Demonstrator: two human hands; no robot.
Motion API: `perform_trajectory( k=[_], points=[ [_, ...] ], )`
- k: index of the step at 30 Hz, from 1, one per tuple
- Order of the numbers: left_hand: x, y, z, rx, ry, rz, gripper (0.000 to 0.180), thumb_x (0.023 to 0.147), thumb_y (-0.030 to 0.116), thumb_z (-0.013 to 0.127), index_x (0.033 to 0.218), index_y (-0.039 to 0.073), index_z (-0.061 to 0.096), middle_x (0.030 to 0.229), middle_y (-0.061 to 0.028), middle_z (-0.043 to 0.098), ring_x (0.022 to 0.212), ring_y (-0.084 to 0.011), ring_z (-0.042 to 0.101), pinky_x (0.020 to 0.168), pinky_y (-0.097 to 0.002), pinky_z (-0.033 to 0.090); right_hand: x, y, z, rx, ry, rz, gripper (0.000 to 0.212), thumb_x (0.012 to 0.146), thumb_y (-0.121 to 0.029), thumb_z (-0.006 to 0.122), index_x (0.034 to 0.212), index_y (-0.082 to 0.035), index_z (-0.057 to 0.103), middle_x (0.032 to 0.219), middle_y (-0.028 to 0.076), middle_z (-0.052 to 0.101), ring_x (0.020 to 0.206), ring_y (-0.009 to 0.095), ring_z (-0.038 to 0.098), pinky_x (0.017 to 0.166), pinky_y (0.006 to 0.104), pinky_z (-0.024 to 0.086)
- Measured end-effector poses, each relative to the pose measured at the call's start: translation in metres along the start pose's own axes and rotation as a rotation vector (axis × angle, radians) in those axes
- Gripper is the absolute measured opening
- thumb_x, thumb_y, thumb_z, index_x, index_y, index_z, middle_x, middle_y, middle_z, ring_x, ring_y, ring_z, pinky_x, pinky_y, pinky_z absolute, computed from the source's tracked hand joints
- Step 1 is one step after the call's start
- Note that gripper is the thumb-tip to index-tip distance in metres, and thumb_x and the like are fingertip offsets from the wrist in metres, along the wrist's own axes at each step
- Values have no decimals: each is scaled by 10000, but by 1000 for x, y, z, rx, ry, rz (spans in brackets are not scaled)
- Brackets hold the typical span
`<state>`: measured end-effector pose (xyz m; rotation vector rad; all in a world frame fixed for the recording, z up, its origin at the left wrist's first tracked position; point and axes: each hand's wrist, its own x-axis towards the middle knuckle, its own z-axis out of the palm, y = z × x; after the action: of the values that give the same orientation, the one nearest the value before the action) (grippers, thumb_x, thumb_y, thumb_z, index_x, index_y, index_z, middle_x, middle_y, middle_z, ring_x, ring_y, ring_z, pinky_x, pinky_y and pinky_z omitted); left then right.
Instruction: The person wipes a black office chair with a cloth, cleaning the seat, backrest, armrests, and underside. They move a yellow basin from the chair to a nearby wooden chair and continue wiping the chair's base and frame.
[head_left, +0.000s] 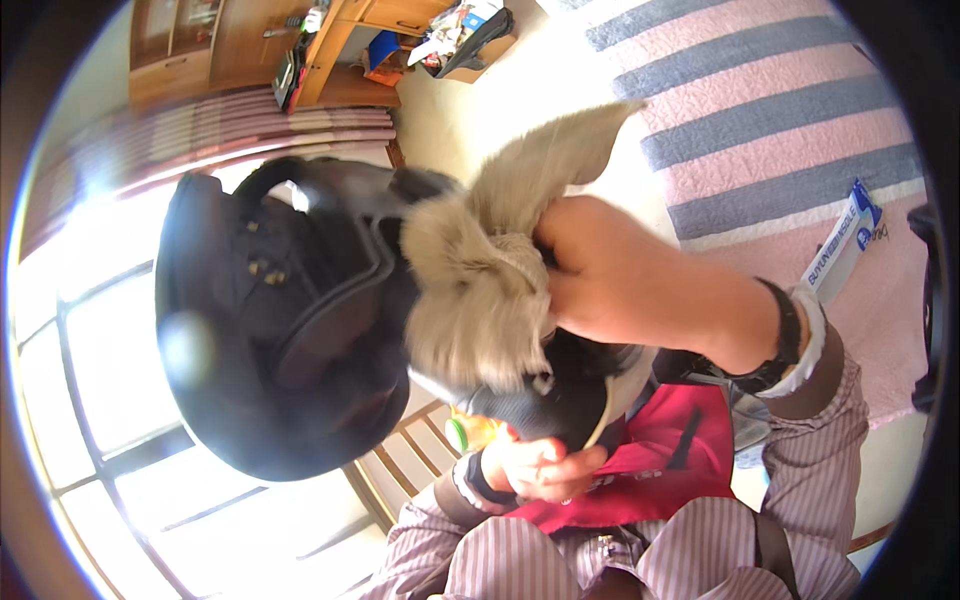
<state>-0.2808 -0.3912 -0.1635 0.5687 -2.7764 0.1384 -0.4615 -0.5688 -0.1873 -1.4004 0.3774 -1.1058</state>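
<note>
Sunlit bedroom, striped bed (760,110) behind. Black helmet (270,320) propped from below by gripping left hand (540,465); right hand (610,275) clenched on rag (480,290), pressing against shell.

Your right hand (610,270) presses a cloth (480,290) against the helmet (290,320), which fills the middle left of your view. Your left hand (540,465) grips the helmet's lower edge from beneath. A striped bedspread (760,130) lies behind to the right, with a small packet (845,245) on it; a wooden cabinet (250,40) stands beyond the helmet.

Right hand (620,280) pressing beige cloth (480,290) on black helmet (290,320) (left hand (545,468) beneath)
</note>
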Motion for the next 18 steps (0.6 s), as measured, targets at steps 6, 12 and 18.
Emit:
perform_trajectory(
  k=[6,12,18],
  points=[
    [15,-18,25,-66,343,-206,93,686,173,619,639,175,539,1127,-20,664,1212,-250,502,1068,-501,214,3,-28,6,-481,-236,162,402,831,-76,611,1211,9,513,1191,201,569,1084,325,561,930,378,436],
    [29,-41,31,-386,475,-182,51,657,103,608,696,83,634,989,-99,639,1104,-345,551,1028,-591,285,-115,-37,-6,-790,180,-47,436,889,-146,580,1268,47,483,1258,206,537,1147,360,535,975,436,423],
    [5,-42,19,-786,704,-316,271,753,116,607,999,2,613,1305,-258,480,1238,-421,450,1075,-519,260,-166,-63,32,-227,560,103,578,963,-281,416,1394,85,295,1363,255,434,1202,371,498,1014,470,417]
  ],
)
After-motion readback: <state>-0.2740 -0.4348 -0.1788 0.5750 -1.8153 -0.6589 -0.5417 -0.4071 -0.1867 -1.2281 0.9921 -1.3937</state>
